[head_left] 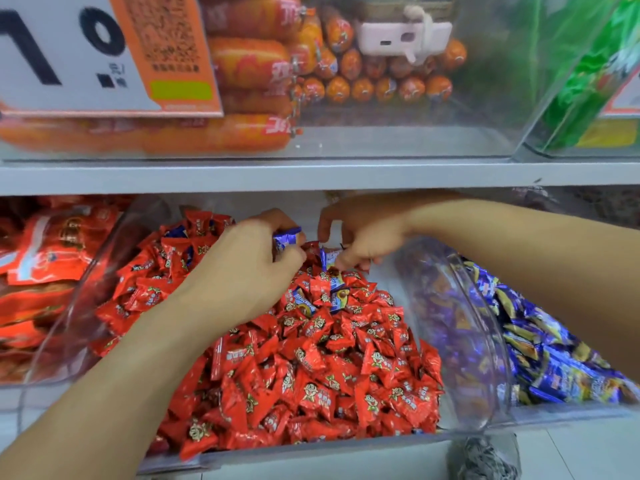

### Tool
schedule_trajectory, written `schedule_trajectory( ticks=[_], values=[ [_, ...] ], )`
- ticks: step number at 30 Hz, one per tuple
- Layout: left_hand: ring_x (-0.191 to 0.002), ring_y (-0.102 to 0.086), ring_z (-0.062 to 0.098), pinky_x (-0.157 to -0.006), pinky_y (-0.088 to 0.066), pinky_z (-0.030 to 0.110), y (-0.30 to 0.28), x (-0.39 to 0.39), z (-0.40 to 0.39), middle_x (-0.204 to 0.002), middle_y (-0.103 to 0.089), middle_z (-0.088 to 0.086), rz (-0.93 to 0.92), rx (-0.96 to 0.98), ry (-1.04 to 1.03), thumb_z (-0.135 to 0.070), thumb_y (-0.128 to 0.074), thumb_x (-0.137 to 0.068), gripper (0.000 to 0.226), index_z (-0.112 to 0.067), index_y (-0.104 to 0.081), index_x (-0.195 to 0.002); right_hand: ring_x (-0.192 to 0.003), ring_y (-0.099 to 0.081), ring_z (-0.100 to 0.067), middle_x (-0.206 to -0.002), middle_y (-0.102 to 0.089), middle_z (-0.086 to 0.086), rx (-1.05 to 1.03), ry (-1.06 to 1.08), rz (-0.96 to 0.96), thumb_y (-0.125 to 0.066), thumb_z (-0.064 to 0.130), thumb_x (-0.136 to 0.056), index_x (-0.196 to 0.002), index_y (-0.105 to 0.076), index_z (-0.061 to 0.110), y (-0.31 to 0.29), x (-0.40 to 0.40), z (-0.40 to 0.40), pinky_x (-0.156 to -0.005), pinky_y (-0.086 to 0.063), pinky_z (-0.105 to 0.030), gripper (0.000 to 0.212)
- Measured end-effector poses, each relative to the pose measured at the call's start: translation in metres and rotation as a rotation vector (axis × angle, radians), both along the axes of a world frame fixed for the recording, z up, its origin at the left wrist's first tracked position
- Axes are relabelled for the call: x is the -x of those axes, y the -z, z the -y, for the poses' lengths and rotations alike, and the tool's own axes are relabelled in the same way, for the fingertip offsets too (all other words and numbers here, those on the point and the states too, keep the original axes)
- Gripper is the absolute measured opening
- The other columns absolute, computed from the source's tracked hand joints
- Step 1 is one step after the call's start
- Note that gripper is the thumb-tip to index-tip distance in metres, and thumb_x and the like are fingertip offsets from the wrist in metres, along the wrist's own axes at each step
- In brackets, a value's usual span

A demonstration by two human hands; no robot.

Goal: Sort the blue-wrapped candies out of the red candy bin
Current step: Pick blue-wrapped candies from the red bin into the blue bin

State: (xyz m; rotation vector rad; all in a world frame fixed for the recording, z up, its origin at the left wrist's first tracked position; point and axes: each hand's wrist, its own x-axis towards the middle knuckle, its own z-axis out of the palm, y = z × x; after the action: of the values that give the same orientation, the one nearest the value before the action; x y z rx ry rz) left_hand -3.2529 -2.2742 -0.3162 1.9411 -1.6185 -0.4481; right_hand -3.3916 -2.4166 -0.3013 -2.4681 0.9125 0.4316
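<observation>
Mid-frame, over the red candy bin (pixel 346 445), the left hand (pixel 242 268) clutches blue candies (pixel 287 237); the right hand (pixel 360 233) pinches another blue candy (pixel 328 257) off the heap.

A: The red candies (pixel 311 368) wear glossy, crinkled foil-like wrappers; the bin wall (pixel 460 341) at three o'clock is clear, smooth plastic.

B: And at twelve o'clock?

A: Sausages (pixel 249 62) in shiny orange film, a matt grey shelf edge (pixel 311 174), a smooth printed price card (pixel 86 50).
</observation>
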Motion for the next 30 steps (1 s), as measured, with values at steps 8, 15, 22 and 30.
schedule_trajectory(
  ticks=[8, 15, 22, 30],
  values=[
    [-0.059, -0.055, 0.008, -0.056, -0.045, 0.03, 0.007, 0.002, -0.002, -0.075, -0.065, -0.006, 0.221, -0.153, 0.09, -0.032, -0.054, -0.092, 0.01, -0.027, -0.059, -0.086, -0.118, -0.055, -0.021, -0.142, -0.05, -0.001, 0.095, -0.167, -0.291, -0.086, 0.049, -0.067, -0.146, -0.038, 0.018, 0.031, -0.01, -0.011, -0.099, -0.047, -0.031, 0.097],
    [-0.093, -0.064, 0.012, -0.081, -0.049, 0.024, 0.01, -0.001, 0.005, -0.11, -0.069, -0.008, 0.25, -0.302, 0.137, -0.028, -0.056, -0.094, 0.02, -0.03, -0.072, -0.107, -0.083, -0.05, -0.018, -0.082, -0.047, 0.011, 0.152, -0.165, -0.133, -0.083, 0.043, -0.073, -0.083, -0.046, 0.028, 0.033, -0.007, -0.011, -0.069, -0.039, -0.027, 0.041],
    [-0.11, -0.056, 0.014, -0.079, -0.037, 0.019, 0.003, 0.009, 0.008, -0.117, -0.061, -0.008, 0.376, -0.415, 0.225, -0.052, -0.073, -0.079, 0.045, -0.03, -0.068, -0.118, -0.061, -0.052, -0.014, -0.074, -0.064, -0.001, -0.018, -0.02, -0.06, -0.07, 0.017, -0.082, -0.078, -0.054, 0.019, 0.029, 0.003, -0.013, -0.057, -0.043, -0.025, 0.016],
    [-0.086, -0.06, 0.007, -0.074, -0.045, 0.022, 0.006, 0.008, 0.004, -0.089, -0.068, -0.012, 0.258, -0.337, 0.169, -0.04, -0.077, -0.08, 0.015, -0.025, -0.075, -0.081, -0.085, -0.074, -0.031, -0.1, -0.064, -0.014, -0.568, 0.333, 0.241, -0.055, -0.004, -0.093, -0.11, -0.051, 0.003, 0.014, 0.01, -0.011, -0.076, -0.062, -0.041, 0.018]
  ],
)
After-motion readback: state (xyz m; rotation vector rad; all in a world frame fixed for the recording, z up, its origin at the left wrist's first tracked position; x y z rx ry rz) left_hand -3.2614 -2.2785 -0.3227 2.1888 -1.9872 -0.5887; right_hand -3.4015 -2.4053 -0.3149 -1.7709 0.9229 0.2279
